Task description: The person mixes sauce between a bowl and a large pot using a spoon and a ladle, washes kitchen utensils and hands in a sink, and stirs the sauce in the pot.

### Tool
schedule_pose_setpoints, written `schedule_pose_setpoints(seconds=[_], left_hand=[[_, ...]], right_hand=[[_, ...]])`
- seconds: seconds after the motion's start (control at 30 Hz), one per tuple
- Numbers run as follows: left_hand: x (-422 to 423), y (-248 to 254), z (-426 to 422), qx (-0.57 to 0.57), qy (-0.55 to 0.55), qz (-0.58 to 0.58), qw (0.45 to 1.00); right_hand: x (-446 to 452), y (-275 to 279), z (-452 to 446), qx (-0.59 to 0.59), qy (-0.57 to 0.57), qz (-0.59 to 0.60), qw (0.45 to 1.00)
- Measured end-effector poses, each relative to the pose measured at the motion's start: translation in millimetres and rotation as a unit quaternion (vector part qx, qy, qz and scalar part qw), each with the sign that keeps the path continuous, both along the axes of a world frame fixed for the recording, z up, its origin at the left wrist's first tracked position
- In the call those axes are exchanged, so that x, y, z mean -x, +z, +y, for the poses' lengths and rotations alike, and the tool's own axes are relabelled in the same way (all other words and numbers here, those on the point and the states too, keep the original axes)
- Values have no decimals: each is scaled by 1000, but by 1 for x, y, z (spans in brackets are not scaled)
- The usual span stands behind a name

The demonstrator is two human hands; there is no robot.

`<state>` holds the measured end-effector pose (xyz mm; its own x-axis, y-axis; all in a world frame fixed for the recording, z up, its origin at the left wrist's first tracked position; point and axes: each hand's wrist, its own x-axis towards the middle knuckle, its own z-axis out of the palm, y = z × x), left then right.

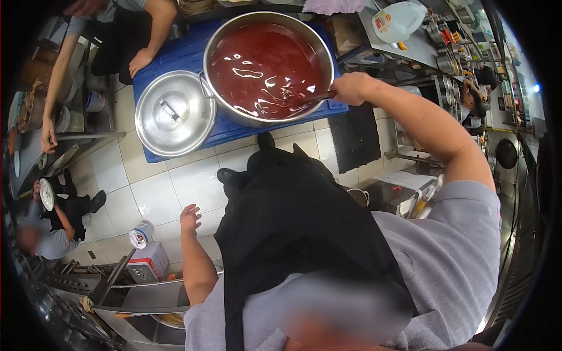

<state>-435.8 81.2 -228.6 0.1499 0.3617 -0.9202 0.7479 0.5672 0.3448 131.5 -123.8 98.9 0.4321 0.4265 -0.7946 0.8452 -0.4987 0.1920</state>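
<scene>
A large metal pot (329,55) full of glossy red liquid stands on a blue surface (157,68). At its lower right rim, my right hand (352,88) is closed around the handle of a utensil (319,97), whose far end is hidden in the liquid. My left hand (190,217) hangs above the tiled floor, away from the pot, with its fingers apart and nothing in it. A round metal lid (192,128) with a handle on top lies on the blue surface, left of the pot.
A co-worker (142,61) at the upper left rests one hand on the blue surface. Another person (55,225) at the left holds a plate (47,194). A white-and-blue tub (140,234) is above a red-and-white box (148,261). A plastic jug (399,22) lies at the upper right.
</scene>
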Motion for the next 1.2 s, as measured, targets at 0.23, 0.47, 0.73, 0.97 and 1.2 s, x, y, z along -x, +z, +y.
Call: schedule_pose_setpoints(seconds=[0.23, 0.47, 0.73, 0.97, 1.2], left_hand=[[14, 6, -12, 3, 28, 7, 1000], [30, 2, -30, 13, 7, 80, 997], [15, 2, -27, 16, -18, 99, 995], [-11, 16, 5, -34, 24, -2, 999], [-31, 28, 8, -39, 39, -41, 998]], right_hand=[[-55, -14, -7, -17, 136, -147, 980], [-81, -41, 8, -95, 128, -220, 962], [-25, -75, 75, -187, 33, -147, 971], [48, -88, 65, -235, 65, -79, 967], [63, -44, 22, -168, 108, -3, 980]])
